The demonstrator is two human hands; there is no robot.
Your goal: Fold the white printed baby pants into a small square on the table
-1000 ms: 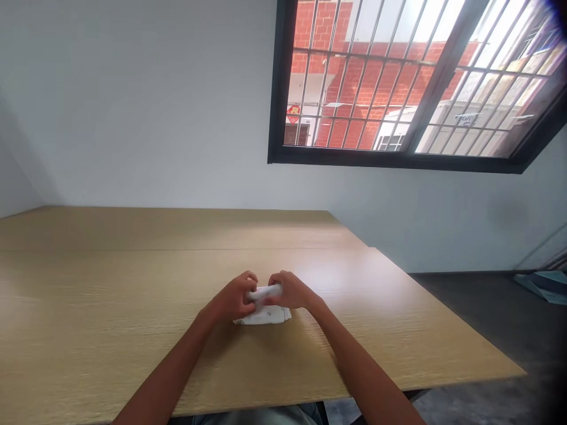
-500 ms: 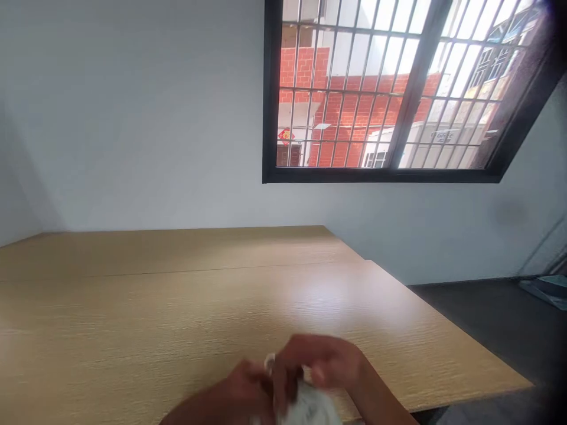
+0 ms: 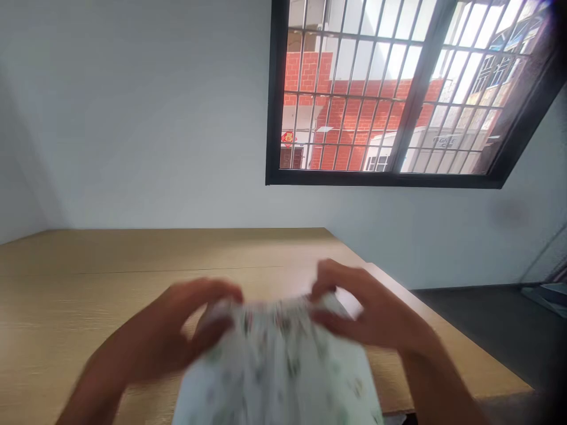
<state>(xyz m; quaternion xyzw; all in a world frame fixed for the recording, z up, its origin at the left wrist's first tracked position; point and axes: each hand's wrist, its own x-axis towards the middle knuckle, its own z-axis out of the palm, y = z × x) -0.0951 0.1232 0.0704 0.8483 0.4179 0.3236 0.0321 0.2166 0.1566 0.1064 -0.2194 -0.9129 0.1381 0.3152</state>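
A white cloth item (image 3: 283, 372) with a blurred green and reddish print hangs spread out low in the head view. Its top edge looks gathered, and its lower part runs out of the picture; whether it is a bag or a garment I cannot tell. My left hand (image 3: 199, 321) pinches the upper left corner between thumb and fingers. At the upper right corner, my right hand (image 3: 354, 301) grips the same edge. Both hands are smeared by motion, and the cloth is stretched between them above the table (image 3: 110, 313).
The wooden tabletop runs back to a grey-white wall (image 3: 155, 118). Its right edge slants down towards me, with dark floor (image 3: 469, 319) beyond. A barred window (image 3: 398, 171) with a black frame is set in the wall at upper right.
My hands were close together low down, with the cloth bunched between them. They have since moved apart, up and away from me, and the cloth has opened out wide.
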